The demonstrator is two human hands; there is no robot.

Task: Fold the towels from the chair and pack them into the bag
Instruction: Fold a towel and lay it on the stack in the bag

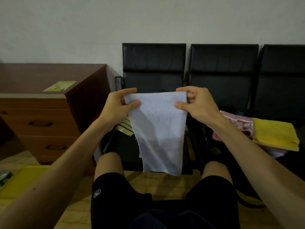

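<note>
Nearest, the person's bare knees and black shorts (115, 192) fill the bottom of the view, forearms reaching forward over a tiled floor. Just beyond the knees hangs a white terry towel (159, 129), held up in the air between both hands. The left hand (118, 104) pinches the upper left corner, thumb in front and fingers behind; the right hand (196, 104) pinches the upper right corner the same way. The top edge runs nearly taut between them, and the cloth drops in a narrowing panel, its lower edge free above the floor.

The towel looks light, soft and limp: it will sag wherever it is unsupported, so the corners are the sensible hold, and a fold probably wants the top edge brought down to the bottom edge or laid on a lap or seat.

Behind it, a striped cloth (126, 128) lies on the left black chair (153, 68). To the right, a yellow folded towel (277, 136) sits on a pink patterned towel (237, 121), atop something dark that may be the bag, though that cannot be told. A wooden drawer cabinet (41, 113) stands far left.
</note>
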